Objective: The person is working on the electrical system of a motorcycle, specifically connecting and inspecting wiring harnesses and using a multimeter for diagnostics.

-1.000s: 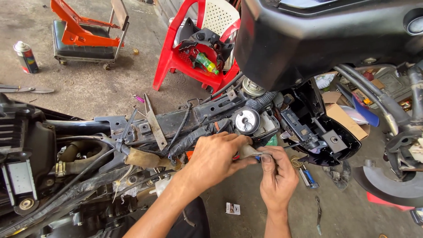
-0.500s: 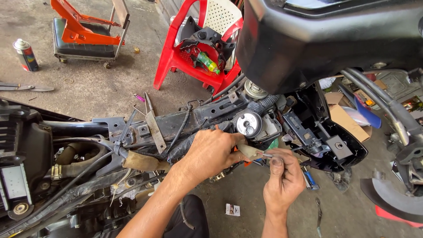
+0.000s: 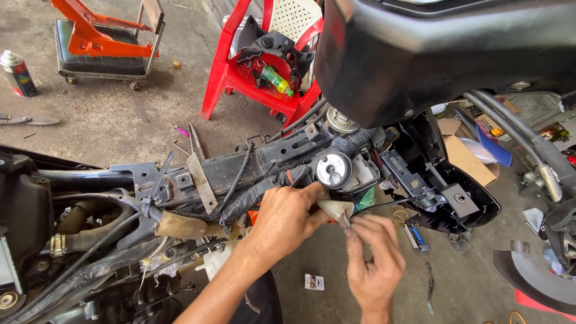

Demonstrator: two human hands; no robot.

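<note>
Your left hand [image 3: 287, 221] pinches the tan connector [image 3: 336, 209] just below the round cap [image 3: 333, 170]; your right hand [image 3: 375, 261] pinches a thin pin [image 3: 346, 221] at its tip. Hold the connector steady and feed straight.

The moulded plastic chair [image 3: 240, 72] is bright red, its backrest insert white with a grid of small dark holes; the low metal stand [image 3: 105, 36] is orange over a black padded seat; the stripped motorcycle frame [image 3: 240, 165] is black; the small cloth-like piece [image 3: 336, 210] pinched at the hands is pale beige; the cardboard box [image 3: 465, 159] is brown; the concrete floor [image 3: 132, 114] is grey.
</note>
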